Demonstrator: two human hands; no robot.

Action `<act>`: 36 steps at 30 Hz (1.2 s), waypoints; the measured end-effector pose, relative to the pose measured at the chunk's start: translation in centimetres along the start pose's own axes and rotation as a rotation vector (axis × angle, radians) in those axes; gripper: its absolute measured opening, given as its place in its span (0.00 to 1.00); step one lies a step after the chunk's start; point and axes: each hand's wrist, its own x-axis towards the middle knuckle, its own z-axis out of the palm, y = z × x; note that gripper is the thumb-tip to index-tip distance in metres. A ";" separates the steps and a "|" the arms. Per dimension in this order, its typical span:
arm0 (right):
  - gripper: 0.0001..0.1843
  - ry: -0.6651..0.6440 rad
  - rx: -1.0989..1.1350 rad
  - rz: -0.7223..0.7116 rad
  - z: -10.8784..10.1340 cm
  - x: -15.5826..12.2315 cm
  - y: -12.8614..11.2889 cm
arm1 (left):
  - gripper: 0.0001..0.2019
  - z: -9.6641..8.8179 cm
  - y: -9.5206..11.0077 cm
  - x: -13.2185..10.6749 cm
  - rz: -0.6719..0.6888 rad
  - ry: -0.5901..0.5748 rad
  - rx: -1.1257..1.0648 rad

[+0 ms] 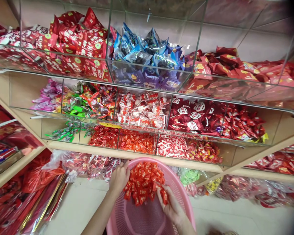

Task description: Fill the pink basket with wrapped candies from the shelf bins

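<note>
A pink plastic basket (pixel 187 199) with slotted sides is in front of me at the bottom centre. A pile of small red-wrapped candies (pixel 143 181) lies against its far side, and the near part of its floor is bare. My left hand (pixel 119 178) is closed on the basket's far left rim, with the fingertips partly hidden. Inside the basket, at the right side of the pile, my right hand (pixel 171 204) is closed around a few of the red candies (pixel 163 195).
Above the basket, a wooden rack holds clear bins of wrapped sweets, including orange-red candies (pixel 137 142) and blue packets (pixel 149 49). Bagged sweets (pixel 90 164) lie on the floor below. Red packages (pixel 29 195) stand at the left.
</note>
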 end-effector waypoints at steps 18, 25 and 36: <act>0.24 0.076 -0.257 0.143 -0.8 0.0 1.1 | 0.21 0.5 -0.2 0.0 0.009 0.030 0.009; 0.16 -0.002 0.004 0.118 -1.9 1.3 0.6 | 0.21 0.0 -0.1 -0.1 0.006 0.006 -0.016; 0.11 0.044 0.282 0.023 -4.0 3.3 -1.2 | 0.22 0.1 -0.2 -0.1 -0.004 -0.009 0.001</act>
